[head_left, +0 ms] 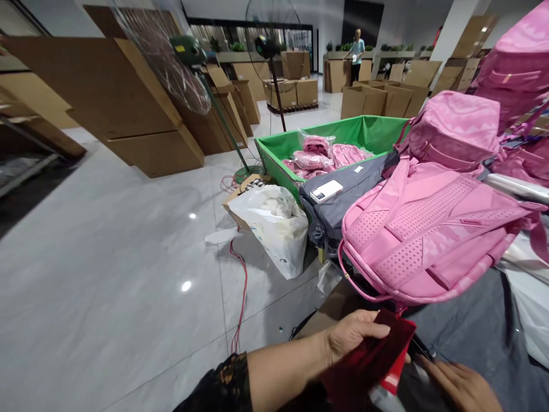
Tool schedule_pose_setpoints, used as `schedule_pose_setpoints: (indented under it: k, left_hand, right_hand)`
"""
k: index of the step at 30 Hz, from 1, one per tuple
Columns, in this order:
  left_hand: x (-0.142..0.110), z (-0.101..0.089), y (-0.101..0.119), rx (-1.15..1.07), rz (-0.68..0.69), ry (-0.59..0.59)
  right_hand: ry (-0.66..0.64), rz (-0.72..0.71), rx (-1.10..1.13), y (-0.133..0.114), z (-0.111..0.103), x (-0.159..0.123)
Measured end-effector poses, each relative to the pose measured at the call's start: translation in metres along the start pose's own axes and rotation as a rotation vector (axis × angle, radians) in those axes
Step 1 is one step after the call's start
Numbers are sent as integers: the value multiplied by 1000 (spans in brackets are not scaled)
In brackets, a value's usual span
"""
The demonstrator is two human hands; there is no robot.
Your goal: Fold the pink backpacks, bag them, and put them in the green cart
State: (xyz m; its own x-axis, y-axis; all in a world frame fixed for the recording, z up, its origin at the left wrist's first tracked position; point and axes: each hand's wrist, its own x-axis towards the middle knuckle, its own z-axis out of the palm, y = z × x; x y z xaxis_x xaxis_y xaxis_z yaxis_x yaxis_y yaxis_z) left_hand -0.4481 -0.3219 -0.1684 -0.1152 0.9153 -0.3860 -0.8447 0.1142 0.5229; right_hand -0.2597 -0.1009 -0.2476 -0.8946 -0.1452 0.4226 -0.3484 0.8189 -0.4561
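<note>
At the bottom of the head view, my left hand (354, 335) is closed on a dark red piece of cloth (364, 366), thumb on top. A bright red strip (397, 369) shows along the cloth's right edge. To the right is my right hand (463, 386), blurred, with its fingers bent towards the cloth. A thin dark object (422, 346) lies at its fingertips, too unclear to name. Just beyond both hands, a pink backpack (412, 229) rests with its straps and padded back facing up. The lower part of the cloth runs into dark shadow.
A grey-covered surface (472, 326) lies under the backpack. Beyond are a white phone (326, 191), a white plastic bag (274, 229), and a green bin (278, 149) holding wrapped pink items. More pink backpacks (454, 126) are piled at right. Fans, cartons (146, 143) and a distant person (355, 51) stand behind.
</note>
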Motion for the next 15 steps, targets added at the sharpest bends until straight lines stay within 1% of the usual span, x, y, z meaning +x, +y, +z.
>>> schedule_pose_setpoints:
  k: [1, 2, 4, 6, 8, 9, 10, 11, 12, 13, 14, 15]
  left_hand:
    - [5, 3, -4, 65, 12, -10]
    - [9, 6, -8, 190, 40, -1]
    - [17, 11, -18, 505, 99, 51]
    - [21, 14, -27, 798, 152, 107]
    - [21, 14, -34, 959, 202, 129]
    - [21, 14, -37, 1027, 229, 126]
    - [20, 15, -39, 1078, 251, 122]
    - [18, 15, -40, 1102, 266, 122]
    - [16, 17, -40, 1109, 274, 126]
    - [13, 18, -39, 1095, 276, 128]
    - [10, 19, -38, 1063, 276, 130]
    - [7, 20, -36, 1026, 277, 131]
  right_hand:
    - [35, 90, 30, -3, 7, 12]
    - [84, 215, 81, -4, 12, 25]
    - [165, 466, 209, -3, 13, 49]
    - [216, 640, 292, 0, 4, 69]
    - [236, 765, 343, 2, -8, 83]
    - [215, 827, 392, 2, -13, 88]
    - [163, 879, 456, 1, -16, 91]
    - [84, 910, 518, 0, -18, 93]
    - [0, 919, 549, -1, -19, 93]
    - [-58, 909, 530, -1, -20, 91]
    - [-73, 885, 462, 0, -21, 87]
    - [-43, 853, 361, 2, -22, 81]
